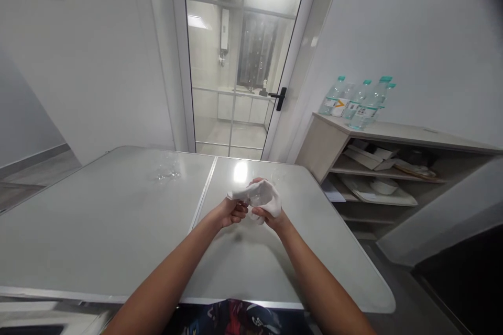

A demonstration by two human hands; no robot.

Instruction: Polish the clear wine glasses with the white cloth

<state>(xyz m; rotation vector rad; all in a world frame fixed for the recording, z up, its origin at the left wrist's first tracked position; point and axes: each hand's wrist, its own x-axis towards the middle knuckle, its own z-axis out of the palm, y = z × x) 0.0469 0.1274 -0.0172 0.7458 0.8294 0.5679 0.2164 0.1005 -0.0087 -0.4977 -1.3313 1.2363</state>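
Note:
Just above the table [129,230], a clear glass [260,197] is held between my two hands, with a white cloth [276,200] draped around it. My left hand [232,211] is closed at the glass's left side, fingers curled under a strip of the cloth; its exact grip is partly hidden. Wrapped in the cloth on the other side, my right hand [270,215] presses it against the glass, thumb toward me. Farther left on the table stands clear glassware [168,171], hard to make out. Another faint transparent piece [277,176] shows just beyond my right hand.
A metal seam [205,188] divides the tabletop. To the right stands a shelf unit [408,138] with several plastic bottles [365,107] on top and trays and boxes inside. Behind the table is a glass-paned door [236,70] with a black handle [280,98].

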